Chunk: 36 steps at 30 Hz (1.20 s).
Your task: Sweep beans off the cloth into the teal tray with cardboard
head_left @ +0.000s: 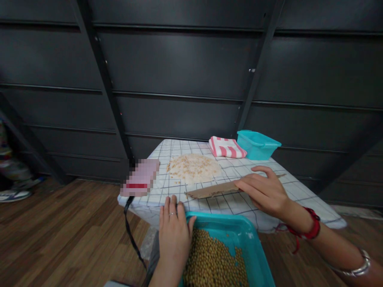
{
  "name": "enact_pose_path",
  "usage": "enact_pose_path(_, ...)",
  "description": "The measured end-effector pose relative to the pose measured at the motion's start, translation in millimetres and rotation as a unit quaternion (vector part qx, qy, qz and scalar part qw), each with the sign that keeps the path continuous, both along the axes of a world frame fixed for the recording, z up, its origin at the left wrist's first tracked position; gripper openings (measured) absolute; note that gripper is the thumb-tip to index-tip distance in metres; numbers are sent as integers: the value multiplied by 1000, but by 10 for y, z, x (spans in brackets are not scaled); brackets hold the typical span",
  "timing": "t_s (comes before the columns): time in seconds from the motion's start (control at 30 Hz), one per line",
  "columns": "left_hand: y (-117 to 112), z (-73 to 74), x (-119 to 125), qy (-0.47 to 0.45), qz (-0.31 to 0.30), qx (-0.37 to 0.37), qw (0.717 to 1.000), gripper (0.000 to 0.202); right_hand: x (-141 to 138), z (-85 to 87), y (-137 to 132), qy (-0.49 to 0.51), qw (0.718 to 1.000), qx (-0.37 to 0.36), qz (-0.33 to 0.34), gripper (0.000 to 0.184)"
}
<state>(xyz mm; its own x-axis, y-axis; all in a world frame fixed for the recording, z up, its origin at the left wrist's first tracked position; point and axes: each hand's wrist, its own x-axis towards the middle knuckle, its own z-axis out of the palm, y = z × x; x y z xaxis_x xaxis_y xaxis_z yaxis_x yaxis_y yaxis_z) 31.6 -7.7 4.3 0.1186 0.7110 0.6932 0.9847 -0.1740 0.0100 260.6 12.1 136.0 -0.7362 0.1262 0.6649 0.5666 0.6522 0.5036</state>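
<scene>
My right hand (pixel 267 193) pinches a flat strip of brown cardboard (pixel 212 190) between thumb and fingers. The strip is held tilted just above the table, on the near side of a pale, flat pile of grains mixed with yellowish ones (pixel 194 167). My left hand (pixel 175 233) lies with fingers stretched out at the table's front edge; its thumb touches the corner of a teal tray (pixel 230 219). Many round, greenish-brown beans (pixel 212 259) fill part of that tray, which sits close to me.
A checked white cloth (pixel 295 187) covers the table. Toward the back right are a folded pink-striped towel (pixel 227 147) and a teal basket (pixel 257 145). A blurred pink object (pixel 143 175) with a black strap lies at the left edge. A dark panelled wall (pixel 179 67) stands behind.
</scene>
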Motion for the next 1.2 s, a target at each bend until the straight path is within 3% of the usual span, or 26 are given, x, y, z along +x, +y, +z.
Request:
enact_pose_path(0.4,-5,9,26,-29,-7,27,999,36,112,22,13,-14,998,-40,52,25)
enact_pose_path(0.67,20,-34,1,8,4,25,1000,53,193,-20,37,-10,997,-63,45,24)
enact_pose_path(1.0,9,-13,17,43,27,2,999,55,42,6,161,34,999,-7,35,26)
enact_pose_path(1.2,9,-28,18,32,24,8,999,55,-30,35,239,-7,999,-26,40,22)
